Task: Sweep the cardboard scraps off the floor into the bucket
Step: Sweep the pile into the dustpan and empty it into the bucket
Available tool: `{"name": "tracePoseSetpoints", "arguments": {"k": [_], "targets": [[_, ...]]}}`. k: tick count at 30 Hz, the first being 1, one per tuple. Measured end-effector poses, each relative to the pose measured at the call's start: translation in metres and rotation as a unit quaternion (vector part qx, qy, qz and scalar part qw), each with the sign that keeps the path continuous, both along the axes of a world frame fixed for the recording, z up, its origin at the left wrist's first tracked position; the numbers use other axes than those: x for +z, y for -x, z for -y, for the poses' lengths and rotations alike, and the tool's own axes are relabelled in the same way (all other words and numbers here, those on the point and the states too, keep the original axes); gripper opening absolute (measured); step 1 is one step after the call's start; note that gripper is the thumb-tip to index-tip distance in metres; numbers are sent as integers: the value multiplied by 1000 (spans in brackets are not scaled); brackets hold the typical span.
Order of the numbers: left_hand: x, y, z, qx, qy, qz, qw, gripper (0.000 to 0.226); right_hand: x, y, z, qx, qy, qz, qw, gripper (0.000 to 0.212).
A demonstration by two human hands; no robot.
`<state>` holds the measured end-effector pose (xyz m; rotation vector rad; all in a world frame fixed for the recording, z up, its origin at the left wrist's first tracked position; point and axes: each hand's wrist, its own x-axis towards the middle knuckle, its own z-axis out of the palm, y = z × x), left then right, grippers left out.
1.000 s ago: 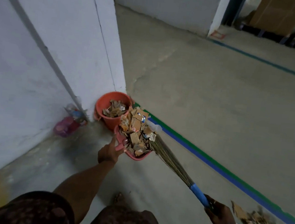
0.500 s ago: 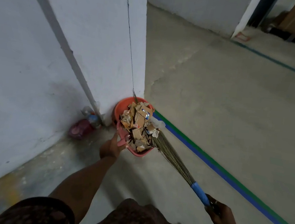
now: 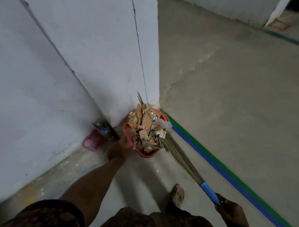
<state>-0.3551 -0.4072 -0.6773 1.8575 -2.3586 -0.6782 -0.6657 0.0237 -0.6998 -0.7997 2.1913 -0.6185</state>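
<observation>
My left hand (image 3: pixel 118 149) grips the handle of a pink dustpan (image 3: pixel 146 154) heaped with cardboard scraps (image 3: pixel 146 126). The dustpan hangs over the orange bucket (image 3: pixel 163 116), which stands at the foot of the white pillar and is almost wholly hidden; only a strip of its rim shows. My right hand (image 3: pixel 231 213) holds the blue grip of a straw broom (image 3: pixel 176 154). The broom's bristles lie against the right side of the scrap pile and hold it on the pan.
A white pillar (image 3: pixel 99 54) and wall close off the left. A pink bag and a plastic bottle (image 3: pixel 98 136) lie in the corner beside the bucket. Blue and green floor tape (image 3: pixel 229 178) runs diagonally on the right. My foot (image 3: pixel 178 195) is on the bare concrete.
I have stepped closer to the pillar. The loaded dustpan moved from in front of the bucket to above it, covering its mouth. The broom stayed pressed on the scraps.
</observation>
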Motion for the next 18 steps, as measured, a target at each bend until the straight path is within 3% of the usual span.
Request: {"name": "tracePoseSetpoints", "arguments": {"k": [5, 10, 15, 18], "targets": [[10, 28, 32, 30, 32, 39, 998, 93, 18, 39, 65, 32, -11, 8, 999, 55], [18, 41, 62, 16, 52, 77, 996, 76, 24, 60, 113, 47, -41, -6, 998, 47], [12, 39, 106, -12, 31, 119, 992, 74, 23, 61, 153, 70, -73, 1, 995, 47], [-6, 35, 141, -11, -14, 126, 992, 61, 21, 49, 179, 62, -86, -21, 994, 47]]}}
